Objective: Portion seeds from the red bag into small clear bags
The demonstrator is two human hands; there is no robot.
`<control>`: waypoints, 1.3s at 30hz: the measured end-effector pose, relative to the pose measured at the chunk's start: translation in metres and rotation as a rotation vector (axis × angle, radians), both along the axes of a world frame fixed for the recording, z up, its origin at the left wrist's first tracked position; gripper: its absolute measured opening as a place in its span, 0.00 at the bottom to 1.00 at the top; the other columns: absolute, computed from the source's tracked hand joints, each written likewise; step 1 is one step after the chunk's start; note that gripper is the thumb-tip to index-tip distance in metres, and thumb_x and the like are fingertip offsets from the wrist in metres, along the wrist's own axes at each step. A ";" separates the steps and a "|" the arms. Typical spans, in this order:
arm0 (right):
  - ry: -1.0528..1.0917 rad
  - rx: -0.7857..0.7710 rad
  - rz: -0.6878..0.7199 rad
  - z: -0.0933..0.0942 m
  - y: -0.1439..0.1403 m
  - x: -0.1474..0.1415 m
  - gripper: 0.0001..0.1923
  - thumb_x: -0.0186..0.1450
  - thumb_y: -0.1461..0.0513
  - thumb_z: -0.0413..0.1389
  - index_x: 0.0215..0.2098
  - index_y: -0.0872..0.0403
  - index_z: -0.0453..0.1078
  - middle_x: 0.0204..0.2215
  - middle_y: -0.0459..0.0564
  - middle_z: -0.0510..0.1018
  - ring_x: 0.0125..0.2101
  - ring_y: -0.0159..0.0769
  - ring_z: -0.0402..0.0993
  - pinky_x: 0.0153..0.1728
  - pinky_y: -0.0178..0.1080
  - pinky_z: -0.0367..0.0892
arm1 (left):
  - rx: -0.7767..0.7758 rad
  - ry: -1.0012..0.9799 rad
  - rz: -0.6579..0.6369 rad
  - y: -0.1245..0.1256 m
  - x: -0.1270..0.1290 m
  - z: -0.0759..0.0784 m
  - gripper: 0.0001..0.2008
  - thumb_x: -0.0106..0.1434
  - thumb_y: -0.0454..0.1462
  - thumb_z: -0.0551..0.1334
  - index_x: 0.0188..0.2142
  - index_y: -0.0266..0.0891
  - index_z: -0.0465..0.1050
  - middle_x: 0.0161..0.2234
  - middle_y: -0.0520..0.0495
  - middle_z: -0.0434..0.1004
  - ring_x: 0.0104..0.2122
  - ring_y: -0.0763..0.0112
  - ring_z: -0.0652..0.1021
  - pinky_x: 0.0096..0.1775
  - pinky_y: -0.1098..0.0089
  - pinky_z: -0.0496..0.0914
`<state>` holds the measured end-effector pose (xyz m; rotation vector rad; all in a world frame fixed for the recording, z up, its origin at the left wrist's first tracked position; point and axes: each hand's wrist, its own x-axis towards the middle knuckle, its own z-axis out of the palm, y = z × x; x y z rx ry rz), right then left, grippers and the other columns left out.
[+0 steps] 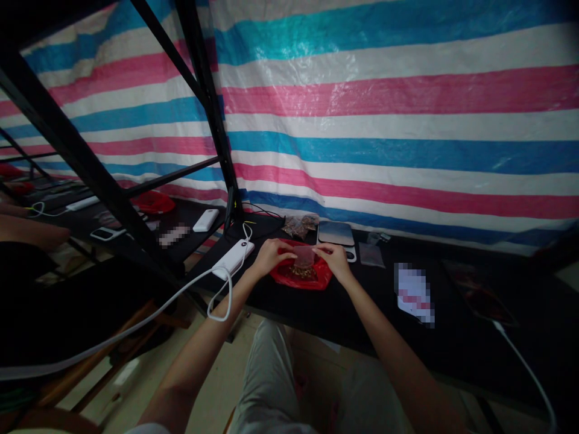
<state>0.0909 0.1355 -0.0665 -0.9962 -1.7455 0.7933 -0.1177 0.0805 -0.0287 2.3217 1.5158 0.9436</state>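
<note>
A small clear plastic bag (304, 255) is stretched between my two hands. My left hand (272, 255) pinches its left side, and the fingers of my right hand (332, 258) close on its right side near the top. Directly beneath lies a red plastic bag (319, 279), spread open on the black table. Small golden-brown pieces (302, 273) lie in it, too small to name. Whether any are inside the clear bag I cannot tell.
Behind my hands are a flat scale (335, 234) and clear bags of brown pieces (299, 226). A white power bank (233, 259) with a cable sits left. Clear bags (371, 255) and a blurred-out paper (414, 293) lie right. Black frame posts (208, 102) rise left; another person's arm (31, 231) shows beyond.
</note>
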 end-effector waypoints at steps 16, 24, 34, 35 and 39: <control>-0.216 0.095 0.064 -0.003 0.002 0.009 0.08 0.56 0.57 0.55 0.31 0.50 0.73 0.33 0.47 0.78 0.35 0.38 0.73 0.38 0.39 0.64 | 0.152 -0.079 0.101 0.000 0.008 -0.005 0.08 0.59 0.38 0.57 0.32 0.39 0.75 0.31 0.50 0.77 0.33 0.71 0.74 0.39 0.70 0.64; -0.274 0.074 0.117 -0.008 0.000 0.005 0.10 0.54 0.55 0.57 0.31 0.51 0.74 0.32 0.47 0.78 0.33 0.38 0.73 0.37 0.38 0.64 | 0.140 -0.134 0.157 -0.001 0.013 -0.003 0.10 0.61 0.39 0.54 0.32 0.38 0.72 0.33 0.48 0.76 0.36 0.70 0.73 0.42 0.69 0.63; 0.039 0.031 -0.049 -0.008 0.011 0.005 0.12 0.53 0.54 0.56 0.29 0.54 0.74 0.28 0.50 0.79 0.27 0.37 0.72 0.32 0.38 0.65 | -0.025 -0.337 0.202 0.013 0.031 -0.002 0.23 0.55 0.42 0.60 0.50 0.42 0.62 0.36 0.50 0.77 0.32 0.71 0.76 0.37 0.72 0.66; 0.066 0.026 -0.051 -0.009 0.012 0.007 0.13 0.53 0.54 0.56 0.29 0.55 0.74 0.28 0.50 0.79 0.27 0.37 0.72 0.32 0.39 0.65 | -0.051 -0.278 0.181 0.015 0.033 -0.003 0.18 0.55 0.42 0.60 0.45 0.41 0.67 0.35 0.50 0.77 0.32 0.71 0.76 0.37 0.72 0.66; 0.095 0.018 -0.070 -0.015 0.015 0.015 0.13 0.52 0.54 0.57 0.29 0.54 0.74 0.29 0.51 0.79 0.30 0.39 0.72 0.34 0.40 0.65 | -0.121 -0.155 0.174 0.025 0.041 -0.006 0.12 0.57 0.43 0.57 0.30 0.39 0.75 0.29 0.49 0.78 0.30 0.71 0.76 0.33 0.74 0.65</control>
